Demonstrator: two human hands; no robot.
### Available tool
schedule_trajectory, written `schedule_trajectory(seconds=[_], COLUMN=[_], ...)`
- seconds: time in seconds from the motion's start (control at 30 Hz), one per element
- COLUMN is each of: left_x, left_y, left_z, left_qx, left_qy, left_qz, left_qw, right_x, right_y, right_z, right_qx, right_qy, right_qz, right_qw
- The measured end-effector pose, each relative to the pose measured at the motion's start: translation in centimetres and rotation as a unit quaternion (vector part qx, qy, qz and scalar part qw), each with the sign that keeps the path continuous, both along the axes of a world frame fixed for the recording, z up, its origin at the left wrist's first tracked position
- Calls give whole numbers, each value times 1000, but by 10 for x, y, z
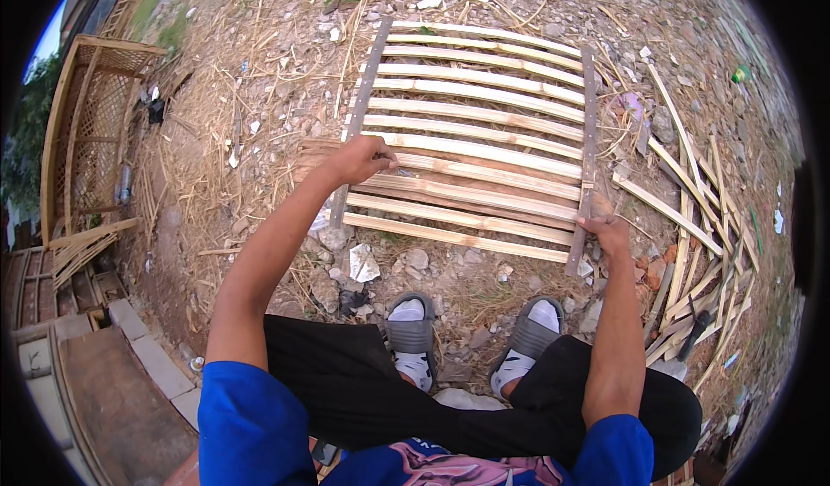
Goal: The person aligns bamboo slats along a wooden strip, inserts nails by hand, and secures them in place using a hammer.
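Observation:
A slatted frame (475, 120) lies on the ground in front of me, its pale bamboo strips running crosswise between two dark side rails. My left hand (361, 159) is closed in a pinch above the strips near the left rail (370, 79). Whatever its fingers hold is too small to name. At the lower right corner, my right hand (608, 233) grips the right rail (590, 114) beside the end of a strip. A brown wooden board (320, 159) lies under the lower strips and sticks out past the left rail.
Loose bamboo strips (692, 218) are heaped at the right, with a hammer (696, 329) on them. A lattice-sided wooden frame (82, 140) stands at the left. Stones, dry stalks and a white shard (363, 264) litter the ground. My sandalled feet (411, 330) are close below the frame.

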State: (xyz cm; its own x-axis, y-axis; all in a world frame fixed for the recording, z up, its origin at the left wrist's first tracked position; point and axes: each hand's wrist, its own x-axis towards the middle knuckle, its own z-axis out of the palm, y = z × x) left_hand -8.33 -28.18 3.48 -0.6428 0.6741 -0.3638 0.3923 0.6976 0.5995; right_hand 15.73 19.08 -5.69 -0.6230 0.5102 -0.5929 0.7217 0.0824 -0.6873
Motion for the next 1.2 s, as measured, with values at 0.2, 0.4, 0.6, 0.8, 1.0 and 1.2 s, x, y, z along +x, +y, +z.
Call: schedule_trajectory(seconds=[0.2,0.4,0.6,0.8,1.0,1.2], left_x=[17,42,58,65,73,81], left_y=[41,85,102,102,101,98], left_z=[-19,-43,-54,-50,-37,-48], left_qx=[-1,-21,-17,-29,-79,-52], left_qy=[-14,-13,25,51,23,33], left_qz=[56,89,141,164,190,211], left_qw=[998,996,990,985,978,976], right_x=[-2,2,1,-2,-2,-2], right_y=[-2,6,3,0,-1,-3], right_z=[-4,-11,-9,-4,0,-1], right_qx=[-8,19,11,12,-3,-15], right_qy=[-17,-11,-17,-12,-15,-11], right_qz=[-1,15,2,1,3,-6], right_qw=[1000,1000,1000,1000,1000,1000])
